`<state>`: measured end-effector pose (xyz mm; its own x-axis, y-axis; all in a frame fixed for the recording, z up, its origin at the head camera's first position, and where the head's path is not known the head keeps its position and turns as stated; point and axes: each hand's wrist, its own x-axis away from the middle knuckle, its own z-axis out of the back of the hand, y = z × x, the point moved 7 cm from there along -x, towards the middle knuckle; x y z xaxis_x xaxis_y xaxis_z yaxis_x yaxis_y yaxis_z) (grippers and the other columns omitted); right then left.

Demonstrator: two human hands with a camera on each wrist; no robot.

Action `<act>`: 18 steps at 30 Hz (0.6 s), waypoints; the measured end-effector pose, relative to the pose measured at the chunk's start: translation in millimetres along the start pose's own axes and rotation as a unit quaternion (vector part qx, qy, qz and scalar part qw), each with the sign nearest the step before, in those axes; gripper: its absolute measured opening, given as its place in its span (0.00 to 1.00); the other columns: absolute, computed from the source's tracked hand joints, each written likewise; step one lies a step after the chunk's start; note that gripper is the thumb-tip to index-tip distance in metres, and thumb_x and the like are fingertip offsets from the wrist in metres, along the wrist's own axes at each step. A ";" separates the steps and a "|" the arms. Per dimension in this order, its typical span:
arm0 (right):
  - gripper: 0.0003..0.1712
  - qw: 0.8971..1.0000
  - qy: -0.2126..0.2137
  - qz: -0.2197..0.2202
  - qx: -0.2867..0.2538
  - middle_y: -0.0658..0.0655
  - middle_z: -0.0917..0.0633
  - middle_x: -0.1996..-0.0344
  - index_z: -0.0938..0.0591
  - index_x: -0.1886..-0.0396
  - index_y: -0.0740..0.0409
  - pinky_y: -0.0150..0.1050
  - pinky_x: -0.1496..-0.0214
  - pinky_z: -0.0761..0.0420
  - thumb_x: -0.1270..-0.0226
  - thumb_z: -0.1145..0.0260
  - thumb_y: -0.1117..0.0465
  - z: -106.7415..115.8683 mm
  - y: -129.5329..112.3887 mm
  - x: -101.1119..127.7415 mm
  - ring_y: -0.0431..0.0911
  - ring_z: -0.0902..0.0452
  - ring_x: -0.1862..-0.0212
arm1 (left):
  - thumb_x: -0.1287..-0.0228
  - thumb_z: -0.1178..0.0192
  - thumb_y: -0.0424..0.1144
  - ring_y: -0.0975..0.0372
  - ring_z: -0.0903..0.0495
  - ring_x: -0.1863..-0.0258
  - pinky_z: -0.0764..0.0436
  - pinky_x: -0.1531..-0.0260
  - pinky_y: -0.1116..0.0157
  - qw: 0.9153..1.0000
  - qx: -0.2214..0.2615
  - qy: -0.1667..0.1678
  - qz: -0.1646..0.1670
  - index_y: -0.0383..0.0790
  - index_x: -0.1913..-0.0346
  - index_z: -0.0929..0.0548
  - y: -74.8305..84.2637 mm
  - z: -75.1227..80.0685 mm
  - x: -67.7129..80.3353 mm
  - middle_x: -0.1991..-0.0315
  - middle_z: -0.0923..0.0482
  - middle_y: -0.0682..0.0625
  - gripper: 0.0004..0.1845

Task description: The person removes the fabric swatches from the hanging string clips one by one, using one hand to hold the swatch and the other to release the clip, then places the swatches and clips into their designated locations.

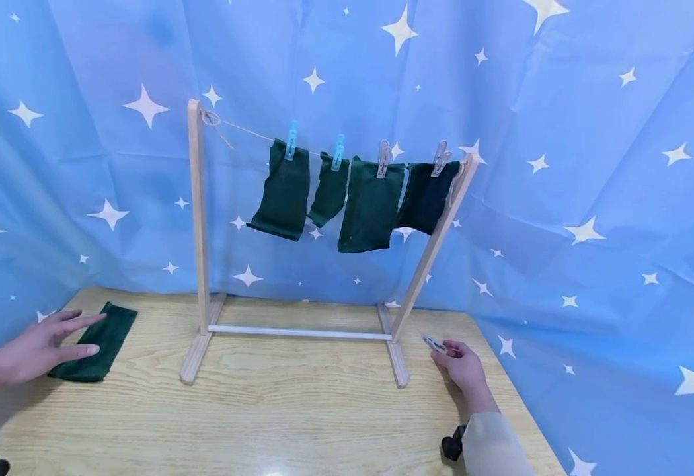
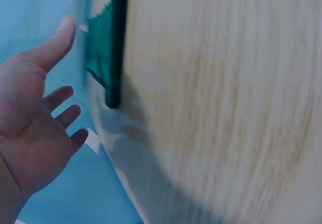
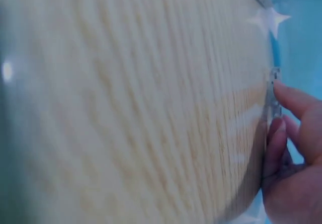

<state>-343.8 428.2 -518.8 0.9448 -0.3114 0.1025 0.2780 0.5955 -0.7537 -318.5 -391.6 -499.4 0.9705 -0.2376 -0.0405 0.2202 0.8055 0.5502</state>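
**Cloth: four up, one still on the table**

Cloth point(image 1: 94, 342) number five lay folded at the table's point(image 1: 275, 410) left edge, dark green and flat. My left hand point(image 1: 38, 347) was spread over it, fingers straight, their tips over its near side; whether they pressed the fabric or only hovered I could not tell, and the left wrist view showed the palm open with the cloth just beyond it.

Further right stood the rack point(image 1: 201, 218), its string already carrying four green pieces point(image 1: 353, 198). Each was held by one peg point(image 1: 290, 140): two blue ones to the left, two pale ones to the right. By my reckoning that part was done, and the free string lay on the left, between the post and the first piece.

At the right foot of the rack my right hand point(image 1: 462, 367) pinched a pale clip point(image 1: 433, 342) low at the tabletop, thumb and fingertips closed on it. I judged one piece was left to hang: cloth not yet lifted, clip only just in my fingers.
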 end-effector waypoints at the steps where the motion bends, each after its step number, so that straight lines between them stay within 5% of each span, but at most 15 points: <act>1: 0.39 1.000 0.000 -0.001 -0.012 0.72 0.23 0.30 0.28 0.20 0.64 0.53 0.34 0.21 0.20 0.30 0.48 1.4 -0.8 1.2 0.61 0.24 0.34 | 0.16 0.38 0.50 0.13 0.50 0.27 0.36 0.43 0.20 1.000 0.006 0.008 0.004 0.26 0.16 0.40 4.9 2.2 0.1 0.22 0.51 0.10 0.41; 7: 0.34 0.997 0.005 0.017 -0.070 0.60 0.16 0.42 0.29 0.20 0.66 0.36 0.55 0.14 0.14 0.36 0.51 21.3 -16.1 13.5 0.43 0.17 0.52 | 0.13 0.44 0.56 0.25 0.25 0.34 0.15 0.52 0.41 0.996 0.036 0.066 0.040 0.32 0.19 0.29 47.3 18.2 1.8 0.24 0.32 0.21 0.35; 10: 0.32 0.996 0.015 0.050 -0.072 0.55 0.16 0.45 0.28 0.21 0.64 0.35 0.56 0.14 0.12 0.38 0.49 36.6 -36.8 22.3 0.37 0.18 0.55 | 0.14 0.42 0.57 0.45 0.12 0.44 0.14 0.59 0.58 0.994 0.047 0.094 0.031 0.39 0.23 0.22 76.8 25.6 3.3 0.28 0.23 0.29 0.31; 14: 0.31 0.993 0.032 0.089 -0.067 0.49 0.13 0.47 0.23 0.24 0.60 0.35 0.59 0.14 0.14 0.35 0.47 55.3 -72.1 37.5 0.34 0.17 0.56 | 0.16 0.39 0.56 0.81 0.20 0.51 0.18 0.62 0.71 0.990 0.073 0.118 0.001 0.50 0.26 0.17 115.8 33.6 7.1 0.34 0.15 0.50 0.25; 18: 0.29 0.988 0.034 0.137 -0.065 0.39 0.12 0.54 0.20 0.26 0.58 0.34 0.61 0.15 0.15 0.33 0.46 68.5 -113.2 56.6 0.35 0.16 0.57 | 0.17 0.38 0.55 0.85 0.20 0.53 0.17 0.58 0.72 0.987 0.101 0.125 -0.026 0.56 0.28 0.16 153.6 42.5 9.7 0.41 0.14 0.65 0.21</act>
<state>-310.0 393.9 -383.3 0.9663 -0.2035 -0.1579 -0.0157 0.5654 -0.8247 -279.5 -293.2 -379.8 0.9576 -0.1144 -0.2644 0.2715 0.6651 0.6957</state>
